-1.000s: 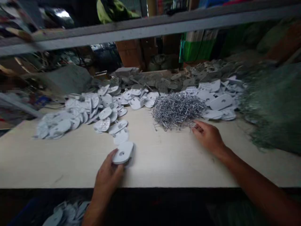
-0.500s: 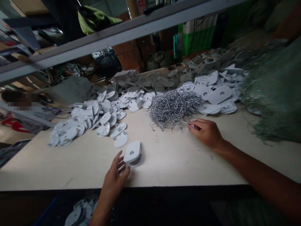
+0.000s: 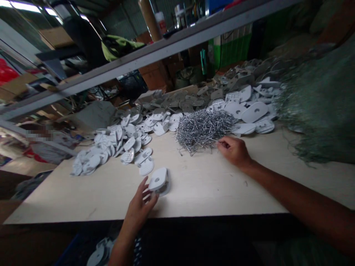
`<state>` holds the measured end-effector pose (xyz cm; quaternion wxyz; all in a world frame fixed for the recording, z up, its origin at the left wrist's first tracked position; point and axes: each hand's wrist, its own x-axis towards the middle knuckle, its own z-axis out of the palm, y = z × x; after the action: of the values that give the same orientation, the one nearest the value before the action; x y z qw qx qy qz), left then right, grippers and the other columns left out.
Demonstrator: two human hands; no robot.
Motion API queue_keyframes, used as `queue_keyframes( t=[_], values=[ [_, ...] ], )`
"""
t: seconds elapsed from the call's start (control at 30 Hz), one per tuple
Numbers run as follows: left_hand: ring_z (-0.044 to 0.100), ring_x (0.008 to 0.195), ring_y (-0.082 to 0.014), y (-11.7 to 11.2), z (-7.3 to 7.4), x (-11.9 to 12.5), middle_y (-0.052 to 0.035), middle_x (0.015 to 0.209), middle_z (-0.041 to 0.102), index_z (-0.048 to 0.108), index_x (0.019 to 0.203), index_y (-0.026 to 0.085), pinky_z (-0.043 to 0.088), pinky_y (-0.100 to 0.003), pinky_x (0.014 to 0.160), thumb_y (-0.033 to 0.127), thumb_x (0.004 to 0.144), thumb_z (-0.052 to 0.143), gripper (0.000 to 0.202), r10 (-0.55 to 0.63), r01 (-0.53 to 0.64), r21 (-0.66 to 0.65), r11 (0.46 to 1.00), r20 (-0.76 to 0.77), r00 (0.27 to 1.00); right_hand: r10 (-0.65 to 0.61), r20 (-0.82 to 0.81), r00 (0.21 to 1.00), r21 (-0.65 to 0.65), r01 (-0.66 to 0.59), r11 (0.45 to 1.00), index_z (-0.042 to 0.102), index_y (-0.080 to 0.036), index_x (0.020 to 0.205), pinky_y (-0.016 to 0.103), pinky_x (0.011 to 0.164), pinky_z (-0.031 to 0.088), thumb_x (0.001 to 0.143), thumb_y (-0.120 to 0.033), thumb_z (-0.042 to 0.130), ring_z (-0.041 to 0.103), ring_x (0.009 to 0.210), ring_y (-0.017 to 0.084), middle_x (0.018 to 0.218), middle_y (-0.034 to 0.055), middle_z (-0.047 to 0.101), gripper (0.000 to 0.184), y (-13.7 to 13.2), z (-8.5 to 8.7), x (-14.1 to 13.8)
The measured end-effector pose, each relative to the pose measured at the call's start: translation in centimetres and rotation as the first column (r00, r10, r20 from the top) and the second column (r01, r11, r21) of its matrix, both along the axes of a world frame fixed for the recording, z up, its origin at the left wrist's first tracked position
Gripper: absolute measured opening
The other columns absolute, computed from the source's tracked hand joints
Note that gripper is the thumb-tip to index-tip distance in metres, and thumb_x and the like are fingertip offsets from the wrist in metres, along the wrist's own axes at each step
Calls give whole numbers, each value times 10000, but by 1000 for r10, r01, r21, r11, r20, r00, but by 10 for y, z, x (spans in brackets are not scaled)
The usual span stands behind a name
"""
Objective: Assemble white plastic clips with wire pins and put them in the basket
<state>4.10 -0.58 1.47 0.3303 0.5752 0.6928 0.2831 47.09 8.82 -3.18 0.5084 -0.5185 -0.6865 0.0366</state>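
Note:
A white plastic piece [image 3: 158,179], made of two rounded plates with a hole in the top one, rests on the table near its front edge. My left hand [image 3: 141,205] is at its left end, fingers apart, thumb close to the lower plate; whether they touch is hard to tell. At the right front edge of a heap of thin metal pins [image 3: 203,127], my right hand [image 3: 235,150] is closed in a pinch. A slim metal pin [image 3: 214,140] appears to stick out from its fingertips.
White plastic pieces [image 3: 111,142] lie heaped at the left and along the back of the wooden table [image 3: 111,199]. Green netting [image 3: 318,111] bunches at the right. A metal shelf bar [image 3: 124,66] crosses above. Another person [image 3: 50,144] is at the far left.
The view has shifted slightly. My left hand has come a little closer around the white piece. My right hand stays at the pin heap, its fingers curled tighter.

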Motion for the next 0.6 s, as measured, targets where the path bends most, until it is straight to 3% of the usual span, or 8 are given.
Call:
queue_keyframes(
  t=[0.1,0.2,0.27,0.33,0.47,0.53,0.6],
  values=[
    [726,1261,-362,-5,-2,-6,-207,1480,613,378,1660,233,612,-532,1070,589,775,827,1055,26,-26,-19,999,-13,1000,119,72,990,19,-121,993,671,-218,729,298,640,386,927,-248,637,587,660,182,703,28,654,203,1,8,-5],
    [730,1252,-368,-9,-3,-11,-208,1505,602,371,1669,249,622,-523,1048,612,759,831,1082,40,-40,-21,999,-4,999,26,10,1000,59,-27,998,669,-212,767,297,649,378,989,-233,583,571,664,178,719,30,645,240,1,17,-11],
    [724,1263,-372,-12,-5,-13,-212,1490,617,398,1654,235,619,-515,1054,624,738,839,1089,61,-61,-6,998,26,998,81,50,995,72,-85,994,650,-212,758,296,649,365,977,-211,582,553,656,172,709,22,625,229,-3,20,-20],
    [720,1269,-372,-14,-8,-15,-214,1477,627,417,1642,226,615,-508,1061,636,727,841,1089,76,-76,3,997,55,996,168,124,978,70,-178,982,626,-212,739,295,651,357,943,-182,589,543,655,167,707,18,614,209,-10,21,-33],
    [730,1249,-367,-18,-7,-17,-215,1481,627,409,1649,237,608,-519,1067,633,726,849,1097,93,-93,-1,996,73,993,146,178,973,77,-162,984,594,-210,732,293,663,354,960,-144,554,537,663,163,723,23,608,241,-23,17,-58],
    [734,1243,-364,-21,-5,-18,-221,1482,628,401,1655,237,605,-518,1067,627,742,843,1086,97,-97,-5,995,75,992,191,251,949,74,-216,974,598,-213,728,293,655,346,950,-138,562,540,658,164,723,21,615,237,-23,16,-59],
    [740,1235,-360,-25,-3,-19,-228,1492,618,386,1663,242,608,-518,1055,622,777,823,1059,98,-97,-10,995,77,992,160,243,957,72,-182,981,634,-215,765,296,654,356,966,-152,564,557,666,174,741,29,635,222,-21,16,-50]
  ],
)
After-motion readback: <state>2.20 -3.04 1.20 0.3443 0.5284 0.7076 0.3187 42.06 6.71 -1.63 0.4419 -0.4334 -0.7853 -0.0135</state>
